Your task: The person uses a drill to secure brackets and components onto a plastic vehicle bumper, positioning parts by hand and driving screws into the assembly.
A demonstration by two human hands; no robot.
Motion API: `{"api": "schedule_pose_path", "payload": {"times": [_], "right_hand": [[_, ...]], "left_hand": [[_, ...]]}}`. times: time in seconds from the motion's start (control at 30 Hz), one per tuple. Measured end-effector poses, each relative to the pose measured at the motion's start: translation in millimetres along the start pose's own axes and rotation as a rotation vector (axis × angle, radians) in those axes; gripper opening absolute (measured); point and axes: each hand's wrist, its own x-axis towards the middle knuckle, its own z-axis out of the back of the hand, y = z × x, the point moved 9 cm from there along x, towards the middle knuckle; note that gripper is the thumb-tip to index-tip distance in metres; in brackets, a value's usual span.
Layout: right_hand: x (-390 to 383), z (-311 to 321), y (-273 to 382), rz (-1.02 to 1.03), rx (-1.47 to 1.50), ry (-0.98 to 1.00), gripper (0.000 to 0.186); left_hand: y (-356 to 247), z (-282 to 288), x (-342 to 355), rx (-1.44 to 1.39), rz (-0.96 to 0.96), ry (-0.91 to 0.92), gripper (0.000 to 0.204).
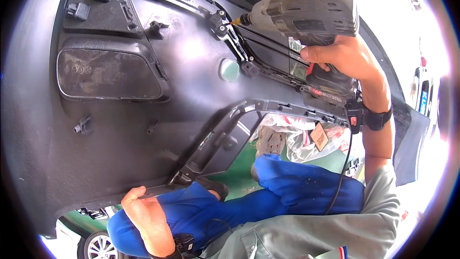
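Observation:
My right hand (pixel 347 57) is wrapped round the handle of a grey and black cordless drill (pixel 311 12), held sideways above a large black moulded plastic car panel (pixel 191 86). The drill's gold-coloured bit points left, its tip beside a small black bracket (pixel 219 24) with bright screw heads. Whether the tip touches the bracket, I cannot tell. My left hand (pixel 141 208) grips the panel's near edge, thumb on top and the other fingers hidden beneath. A narrow rail (pixel 235 43) runs from the bracket toward the panel's middle.
The panel carries an oval-cornered inset (pixel 110 74), clips and raised ribs. Through its opening show clear plastic bags (pixel 297 148), a tan card (pixel 318 136) and green floor (pixel 239 182). My blue-trousered legs (pixel 306 182) are close below. A cable (pixel 342 177) hangs from my right wrist.

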Motion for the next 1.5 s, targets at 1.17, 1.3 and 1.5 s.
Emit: {"api": "schedule_pose_path", "payload": {"times": [1.17,1.3,1.5], "right_hand": [[-10.5,-1.4,16.9,0.074,-0.074,-0.062,0.034],[-5.9,2.0,47.4,0.193,-0.262,-0.146,0.043],[12.2,-0.2,101.8,0.234,-0.437,0.119,0.04]], "left_hand": [[-4.8,7.2,-9.8,0.126,-0.037,-0.058,0.034],[-38.6,-30.5,-60.1,0.673,-0.19,-0.19,0.037],[-33.2,-9.2,-47.4,0.579,-0.086,-0.228,0.035]]}}
